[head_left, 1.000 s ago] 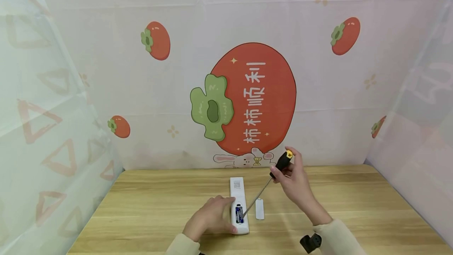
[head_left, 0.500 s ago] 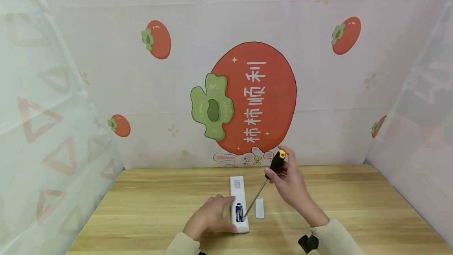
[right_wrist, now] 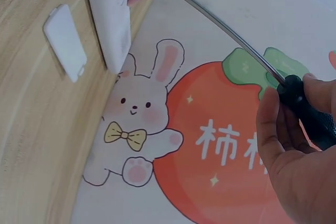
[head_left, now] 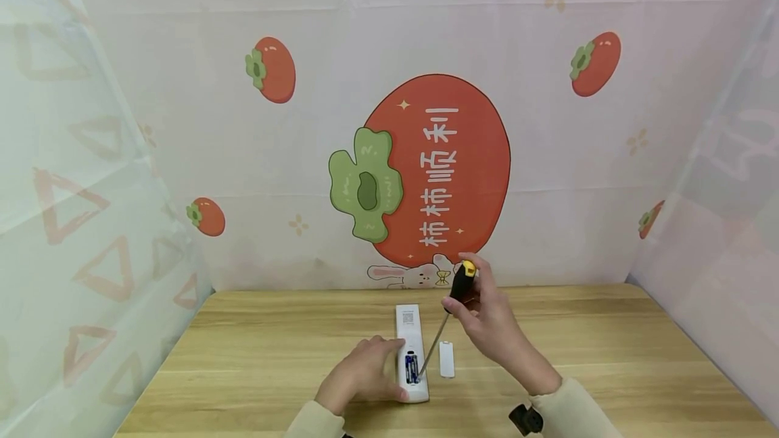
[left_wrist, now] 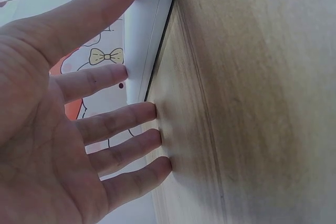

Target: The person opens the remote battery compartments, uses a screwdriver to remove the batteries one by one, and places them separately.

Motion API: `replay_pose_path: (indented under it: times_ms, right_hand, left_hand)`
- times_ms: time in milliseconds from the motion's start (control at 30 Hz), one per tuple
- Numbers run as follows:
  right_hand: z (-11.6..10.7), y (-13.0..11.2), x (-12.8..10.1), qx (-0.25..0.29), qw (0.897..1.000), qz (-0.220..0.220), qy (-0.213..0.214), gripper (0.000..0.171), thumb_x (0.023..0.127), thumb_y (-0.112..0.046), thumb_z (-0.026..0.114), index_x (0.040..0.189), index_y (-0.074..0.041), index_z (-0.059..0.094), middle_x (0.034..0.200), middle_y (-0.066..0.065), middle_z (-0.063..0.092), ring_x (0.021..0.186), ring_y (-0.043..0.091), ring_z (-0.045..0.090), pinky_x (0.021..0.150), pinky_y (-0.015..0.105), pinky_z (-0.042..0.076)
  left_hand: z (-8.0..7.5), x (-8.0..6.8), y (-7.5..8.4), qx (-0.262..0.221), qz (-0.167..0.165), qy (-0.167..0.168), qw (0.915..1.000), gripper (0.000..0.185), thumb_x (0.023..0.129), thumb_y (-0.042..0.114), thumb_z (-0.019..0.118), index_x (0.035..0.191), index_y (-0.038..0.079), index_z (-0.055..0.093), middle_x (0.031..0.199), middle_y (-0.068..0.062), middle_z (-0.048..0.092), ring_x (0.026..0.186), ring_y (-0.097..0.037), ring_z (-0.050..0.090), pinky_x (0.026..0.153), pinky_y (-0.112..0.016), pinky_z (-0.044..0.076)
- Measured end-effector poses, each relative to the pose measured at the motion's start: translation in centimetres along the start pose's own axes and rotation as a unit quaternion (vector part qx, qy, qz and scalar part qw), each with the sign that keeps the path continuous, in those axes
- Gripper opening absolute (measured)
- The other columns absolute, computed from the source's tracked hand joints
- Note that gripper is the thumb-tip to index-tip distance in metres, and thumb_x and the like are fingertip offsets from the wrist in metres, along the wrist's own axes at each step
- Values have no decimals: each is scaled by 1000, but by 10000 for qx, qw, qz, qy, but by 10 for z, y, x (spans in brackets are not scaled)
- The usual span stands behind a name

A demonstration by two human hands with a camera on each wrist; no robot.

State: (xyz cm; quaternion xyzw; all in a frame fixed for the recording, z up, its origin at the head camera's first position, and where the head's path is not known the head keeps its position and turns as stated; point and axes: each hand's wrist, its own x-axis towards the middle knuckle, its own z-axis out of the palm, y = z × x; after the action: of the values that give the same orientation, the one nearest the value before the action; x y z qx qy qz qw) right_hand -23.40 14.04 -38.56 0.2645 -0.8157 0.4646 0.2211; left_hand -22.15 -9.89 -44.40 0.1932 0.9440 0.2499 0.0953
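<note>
Bracing the remote [head_left: 411, 350] flat on the table [head_left: 255, 350], left hand [head_left: 360, 374] lies open-fingered; right hand [head_left: 487, 320], at 2 o'clock, grips the screwdriver [head_left: 447, 309], tip levering the batteries [head_left: 411, 366].

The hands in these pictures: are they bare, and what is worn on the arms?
Both hands are bare: no gloves or rings show on the left hand or the right hand. Each arm wears a cream long sleeve with a ribbed cuff at the wrist. A small black device sits under the right wrist; the wrist views show only bare fingers.
</note>
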Motion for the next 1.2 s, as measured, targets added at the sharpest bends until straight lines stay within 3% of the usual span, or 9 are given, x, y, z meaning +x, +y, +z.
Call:
replay_pose_path:
  times_ms: [133,667,1200]
  right_hand:
    - [1,-5,2,-189,9996,-127,-161,79,88,0,76,150,-17,30,86,3,61,71,9,63,63,27,57]
    - [7,-3,20,-693,9968,42,-399,79,89,-5,78,150,-13,27,87,2,62,72,12,62,65,25,55]
    - [11,4,29,-680,9953,481,-494,79,90,-9,77,150,-12,26,86,5,64,70,12,59,65,29,54]
  left_hand:
    - [0,0,0,25,6,2,10000,85,68,39,94,140,10,60,123,-11,62,111,-31,56,97,-51,48]
    - [0,1,1,-18,3,-43,10000,85,68,39,94,140,9,60,123,-11,62,109,-28,55,96,-52,49]
    - [0,2,2,-28,34,-47,10000,84,68,37,94,140,9,60,121,-12,62,107,-29,56,95,-53,49]
